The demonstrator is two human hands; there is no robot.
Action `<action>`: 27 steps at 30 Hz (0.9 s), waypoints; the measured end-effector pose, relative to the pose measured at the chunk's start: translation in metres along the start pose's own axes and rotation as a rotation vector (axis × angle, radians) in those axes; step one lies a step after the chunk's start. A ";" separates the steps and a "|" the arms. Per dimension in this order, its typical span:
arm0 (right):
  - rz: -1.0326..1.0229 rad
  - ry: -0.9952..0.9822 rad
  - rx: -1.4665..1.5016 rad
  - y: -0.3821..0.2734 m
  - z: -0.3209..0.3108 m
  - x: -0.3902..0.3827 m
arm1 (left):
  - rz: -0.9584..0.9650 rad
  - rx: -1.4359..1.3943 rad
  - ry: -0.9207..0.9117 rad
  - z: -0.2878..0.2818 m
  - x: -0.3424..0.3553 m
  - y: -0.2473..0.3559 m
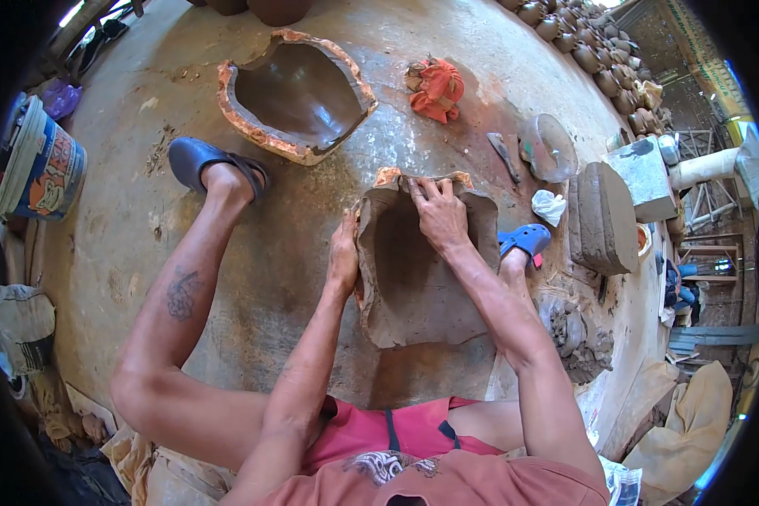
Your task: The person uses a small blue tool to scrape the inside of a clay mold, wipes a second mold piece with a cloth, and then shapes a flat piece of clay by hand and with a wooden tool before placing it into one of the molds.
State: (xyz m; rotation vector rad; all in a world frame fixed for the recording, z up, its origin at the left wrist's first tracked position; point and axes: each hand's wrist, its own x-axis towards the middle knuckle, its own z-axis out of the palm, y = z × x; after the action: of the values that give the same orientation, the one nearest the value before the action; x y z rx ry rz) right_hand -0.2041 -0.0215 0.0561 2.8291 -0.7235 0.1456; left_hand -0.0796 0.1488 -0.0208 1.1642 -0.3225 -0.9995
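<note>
A grey-brown clay lining (430, 325) sits inside a clay-coated mould (387, 175) on the floor between my legs. Its inner hollow is dark and its near edge spreads out as a ragged flap. My right hand (440, 218) reaches across the hollow to the far rim, where its fingers bend over the clay edge and pinch it. Along the outer left wall lies my left hand (343, 257), fingers stretched out and pointing away from me, with part of it hidden by the wall.
A second lined mould (232, 114) stands at the far left, near a red cloth bundle (438, 88). To the right are a knife-like tool (503, 156), a clear plastic bowl (548, 148), a clay block (603, 218) and clay scraps (578, 337). A bucket (46, 160) stands left; pots line the back right.
</note>
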 end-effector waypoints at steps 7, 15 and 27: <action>-0.109 -0.003 -0.119 0.011 -0.004 -0.002 | 0.034 -0.038 0.053 0.003 0.001 -0.003; -0.204 -0.034 -0.241 0.018 -0.005 0.008 | 0.054 -0.022 0.057 0.006 -0.009 0.016; -0.285 -0.109 -0.320 0.040 -0.013 0.021 | -0.003 0.015 0.034 0.008 -0.012 0.027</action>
State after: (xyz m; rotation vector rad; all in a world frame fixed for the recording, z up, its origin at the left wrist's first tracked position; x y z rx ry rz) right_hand -0.2058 -0.0627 0.0793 2.6069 -0.3203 -0.1580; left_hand -0.0783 0.1543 0.0095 1.1940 -0.3012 -0.9806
